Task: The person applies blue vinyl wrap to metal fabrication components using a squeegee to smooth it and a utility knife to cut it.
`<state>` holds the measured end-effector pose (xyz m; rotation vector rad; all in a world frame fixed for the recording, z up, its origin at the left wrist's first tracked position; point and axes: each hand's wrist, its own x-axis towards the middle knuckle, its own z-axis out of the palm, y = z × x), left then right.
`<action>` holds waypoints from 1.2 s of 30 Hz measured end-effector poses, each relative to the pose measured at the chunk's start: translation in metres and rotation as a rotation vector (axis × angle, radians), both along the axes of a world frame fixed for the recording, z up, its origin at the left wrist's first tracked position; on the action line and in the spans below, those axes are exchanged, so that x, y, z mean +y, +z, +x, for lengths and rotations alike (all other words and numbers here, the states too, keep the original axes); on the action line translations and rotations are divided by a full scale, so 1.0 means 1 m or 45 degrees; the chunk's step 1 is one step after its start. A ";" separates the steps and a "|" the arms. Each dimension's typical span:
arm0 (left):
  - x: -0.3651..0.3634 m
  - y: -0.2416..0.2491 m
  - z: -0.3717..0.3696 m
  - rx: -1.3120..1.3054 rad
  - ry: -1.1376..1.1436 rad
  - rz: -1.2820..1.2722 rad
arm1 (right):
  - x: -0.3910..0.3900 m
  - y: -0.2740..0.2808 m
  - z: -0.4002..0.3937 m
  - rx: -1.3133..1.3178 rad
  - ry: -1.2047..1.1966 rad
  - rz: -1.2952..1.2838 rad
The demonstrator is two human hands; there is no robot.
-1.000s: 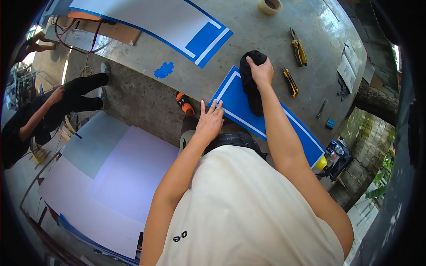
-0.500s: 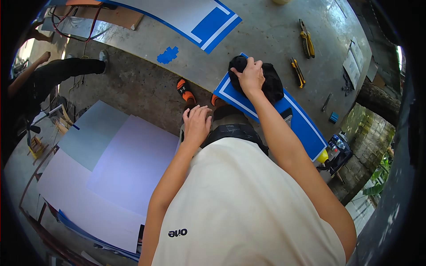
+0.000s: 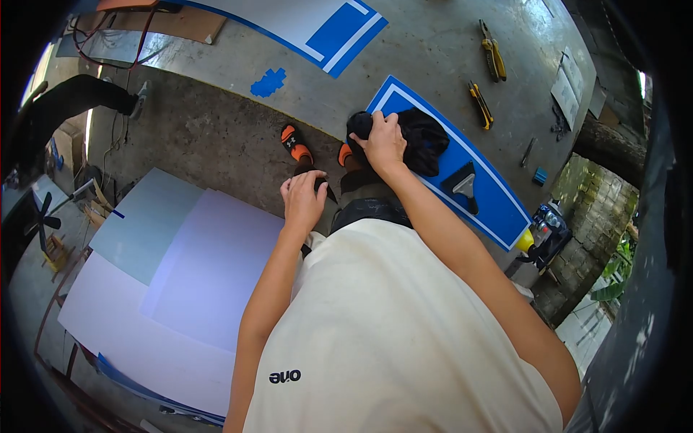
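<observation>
My right hand [image 3: 382,143] is closed on a bunched black cloth [image 3: 426,142], pressing its left end near the front edge of a blue panel [image 3: 498,225] with a white border line. The panel lies on the grey table, and the cloth covers part of it. On the panel, to the right of the cloth, lies a black scraper with a grey handle [image 3: 463,187]. My left hand [image 3: 304,198] hovers by my thigh, away from the table, its fingers loosely bent and apart. A dark shape shows beside its fingertips; I cannot make out what it is.
On the table [image 3: 433,50] lie pliers [image 3: 494,60], a yellow cutter knife [image 3: 481,106], a blue scrap [image 3: 269,83] and another blue-and-white panel [image 3: 346,36]. Pale sheets [image 3: 209,252] are stacked at left. Another person's leg [image 3: 79,101] shows at far left.
My right hand has drawn the cloth left and towards me across the panel, uncovering more of the scraper. My left hand has shifted slightly left. The other person's leg has moved left.
</observation>
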<state>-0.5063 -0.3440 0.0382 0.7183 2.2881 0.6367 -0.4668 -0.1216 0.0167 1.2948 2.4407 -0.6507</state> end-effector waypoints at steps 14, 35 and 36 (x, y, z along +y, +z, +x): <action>-0.013 0.000 0.001 -0.029 0.009 -0.029 | 0.026 0.003 0.031 0.097 -0.045 0.044; 0.003 0.011 0.000 -0.037 -0.118 -0.025 | 0.003 0.003 0.012 0.041 -0.104 -0.061; 0.004 0.013 0.000 -0.047 -0.128 -0.044 | 0.011 0.004 0.011 0.051 -0.164 -0.046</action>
